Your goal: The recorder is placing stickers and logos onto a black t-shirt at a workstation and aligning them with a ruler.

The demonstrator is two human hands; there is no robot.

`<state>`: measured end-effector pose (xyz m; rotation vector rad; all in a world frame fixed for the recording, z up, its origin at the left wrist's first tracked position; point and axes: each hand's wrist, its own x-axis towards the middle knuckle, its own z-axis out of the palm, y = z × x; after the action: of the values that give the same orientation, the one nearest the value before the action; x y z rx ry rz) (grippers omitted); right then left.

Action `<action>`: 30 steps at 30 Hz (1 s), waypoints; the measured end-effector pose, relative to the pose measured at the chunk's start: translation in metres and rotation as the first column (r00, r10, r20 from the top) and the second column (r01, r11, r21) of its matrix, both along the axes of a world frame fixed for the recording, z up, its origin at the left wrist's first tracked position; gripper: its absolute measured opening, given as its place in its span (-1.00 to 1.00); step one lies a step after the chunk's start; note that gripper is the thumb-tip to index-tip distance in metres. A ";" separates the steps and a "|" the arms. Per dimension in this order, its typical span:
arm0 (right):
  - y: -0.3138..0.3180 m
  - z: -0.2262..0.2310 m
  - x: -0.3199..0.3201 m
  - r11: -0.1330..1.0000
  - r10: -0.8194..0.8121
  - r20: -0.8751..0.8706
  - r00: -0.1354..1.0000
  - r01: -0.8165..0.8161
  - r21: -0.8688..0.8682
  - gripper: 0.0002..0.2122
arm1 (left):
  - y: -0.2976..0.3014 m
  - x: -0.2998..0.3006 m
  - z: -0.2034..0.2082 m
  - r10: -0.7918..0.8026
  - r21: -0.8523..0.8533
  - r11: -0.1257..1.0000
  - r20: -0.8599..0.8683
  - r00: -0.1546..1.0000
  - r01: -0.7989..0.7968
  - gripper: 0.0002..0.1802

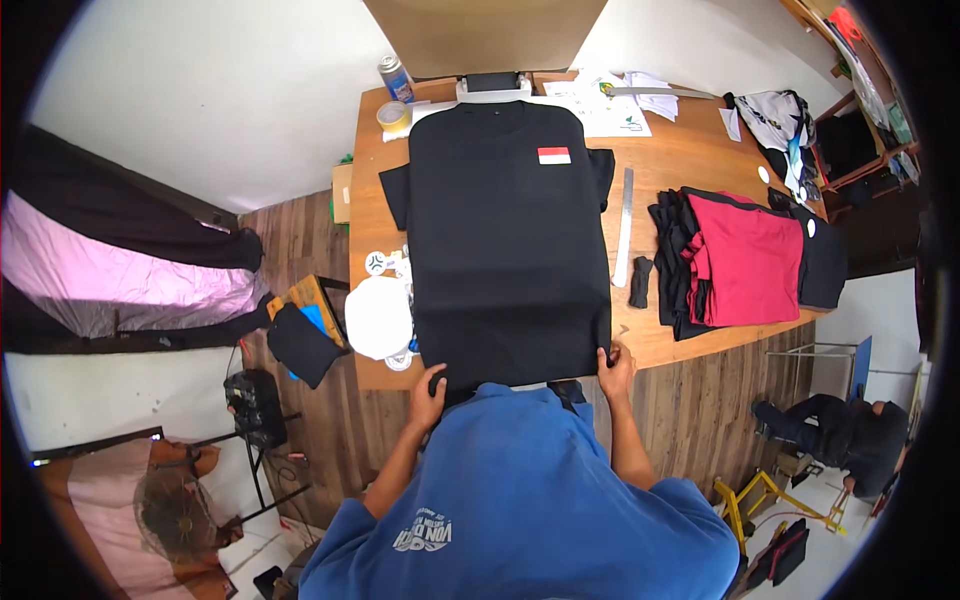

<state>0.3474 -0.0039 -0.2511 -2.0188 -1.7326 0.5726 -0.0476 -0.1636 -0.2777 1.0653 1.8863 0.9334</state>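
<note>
One wooden surface (680, 140) stretches ahead of the left hand (427, 400) and right hand (617, 374). Between and ahead of them lies a black shirt (505, 240), each hand pinching a lower corner. Ahead and right of the right hand sits a clothes pile (745, 260); straight ahead, a ruler (622, 230); far ahead of the left, tape (393, 118).
</note>
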 end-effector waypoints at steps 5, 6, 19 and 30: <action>-0.003 -0.019 0.028 0.996 -0.059 -0.407 0.911 0.024 -0.091 -0.75 | 0.011 0.008 0.040 -0.074 -0.124 0.988 0.142 0.987 0.092 -0.81; 0.003 0.002 0.023 0.995 -0.064 -0.505 0.861 0.019 -0.093 -0.74 | 0.012 0.008 0.051 -0.012 -0.057 0.998 0.188 0.982 0.023 -0.81; 0.122 0.134 0.010 0.943 -0.217 -0.947 0.236 0.300 -0.141 -0.79 | 0.124 -0.057 0.171 0.266 0.498 0.819 0.110 0.958 -0.285 -0.41; 0.295 0.205 -0.067 0.997 -0.050 -0.999 0.006 0.060 -0.049 -0.60 | 0.284 -0.137 0.248 0.109 0.409 0.795 0.630 0.769 -0.447 -0.53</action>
<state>0.2804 0.2909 -0.0466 -0.9125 -0.6214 1.5005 -0.1848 0.1209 -0.0295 0.6509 1.2961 1.8293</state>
